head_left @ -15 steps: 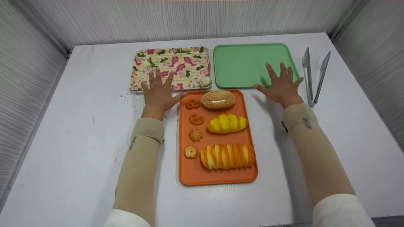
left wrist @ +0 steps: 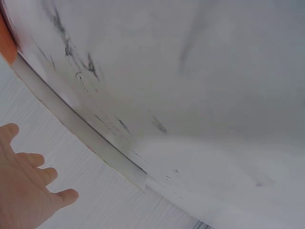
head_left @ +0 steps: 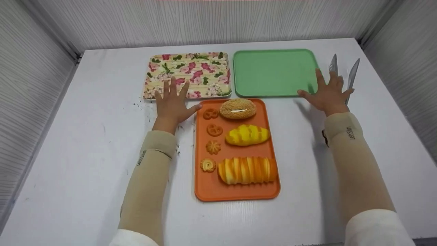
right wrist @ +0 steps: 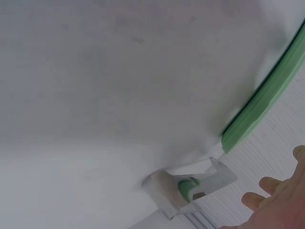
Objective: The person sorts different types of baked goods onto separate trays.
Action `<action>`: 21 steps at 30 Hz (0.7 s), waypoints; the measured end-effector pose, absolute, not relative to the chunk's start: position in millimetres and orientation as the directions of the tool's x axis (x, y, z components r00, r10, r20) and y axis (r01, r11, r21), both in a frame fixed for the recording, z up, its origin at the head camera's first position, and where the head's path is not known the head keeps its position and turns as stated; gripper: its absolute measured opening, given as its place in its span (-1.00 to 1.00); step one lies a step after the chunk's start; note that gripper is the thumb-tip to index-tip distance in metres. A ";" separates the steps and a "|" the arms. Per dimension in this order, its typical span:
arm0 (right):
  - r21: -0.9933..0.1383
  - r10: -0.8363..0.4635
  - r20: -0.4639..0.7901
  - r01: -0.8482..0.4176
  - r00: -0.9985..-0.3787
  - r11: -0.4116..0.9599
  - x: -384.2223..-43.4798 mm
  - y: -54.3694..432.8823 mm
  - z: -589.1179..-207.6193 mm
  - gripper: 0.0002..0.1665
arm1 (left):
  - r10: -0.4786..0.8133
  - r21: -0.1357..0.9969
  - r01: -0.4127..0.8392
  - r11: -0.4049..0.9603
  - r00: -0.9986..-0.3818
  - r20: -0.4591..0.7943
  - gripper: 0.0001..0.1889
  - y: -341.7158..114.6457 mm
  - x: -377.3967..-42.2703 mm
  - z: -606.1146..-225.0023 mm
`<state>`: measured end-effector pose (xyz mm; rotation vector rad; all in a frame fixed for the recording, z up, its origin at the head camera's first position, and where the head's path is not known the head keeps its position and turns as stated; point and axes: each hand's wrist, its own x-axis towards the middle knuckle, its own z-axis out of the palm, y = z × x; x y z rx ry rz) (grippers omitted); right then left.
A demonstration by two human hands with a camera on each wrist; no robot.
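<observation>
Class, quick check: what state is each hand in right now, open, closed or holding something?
Left hand: open, holding nothing.
Right hand: open, holding nothing.

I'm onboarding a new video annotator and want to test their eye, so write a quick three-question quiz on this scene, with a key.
1. Count: how many small cookies lie along the left side of the orange tray in the head view?

2. True or false: the right hand has its fingers spread and holds nothing.

3. Choose: which bread on the orange tray lies nearest the person?
A) sesame-coated bun
B) yellow bread
C) ridged loaf

Key: 1. Four. 2. True. 3. C.
</observation>
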<state>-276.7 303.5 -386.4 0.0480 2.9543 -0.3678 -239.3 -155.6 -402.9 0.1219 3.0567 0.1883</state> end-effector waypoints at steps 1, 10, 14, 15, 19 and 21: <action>-0.236 0.015 -0.167 0.055 -0.986 0.970 -277.0 305.9 -386.4 0.23 | 0.087 0.122 0.079 0.989 -0.994 -0.067 -0.02 -156.3 -238.6 -403.4; -0.260 0.054 -0.173 0.099 -0.983 0.961 -277.5 326.5 -385.4 0.28 | 0.133 0.090 0.128 0.988 -0.990 -0.045 -0.02 -160.3 -233.0 -407.6; -0.294 0.074 -0.169 0.122 -0.983 0.948 -276.2 332.3 -385.3 0.29 | 0.158 0.087 0.153 0.984 -0.986 -0.049 -0.04 -161.0 -228.0 -407.6; -0.301 0.080 -0.169 0.129 -0.982 0.945 -275.7 333.4 -385.1 0.29 | 0.165 0.091 0.159 0.983 -0.985 -0.052 -0.04 -161.4 -226.6 -407.7; -0.309 0.089 -0.167 0.138 -0.982 0.941 -272.9 338.7 -384.6 0.31 | 0.186 0.099 0.177 0.979 -0.979 -0.085 -0.04 -163.5 -220.1 -408.1; -0.303 0.090 -0.167 0.138 -0.982 0.943 -272.0 342.6 -385.3 0.33 | 0.198 0.090 0.190 0.978 -0.975 -0.097 -0.04 -164.5 -217.0 -408.7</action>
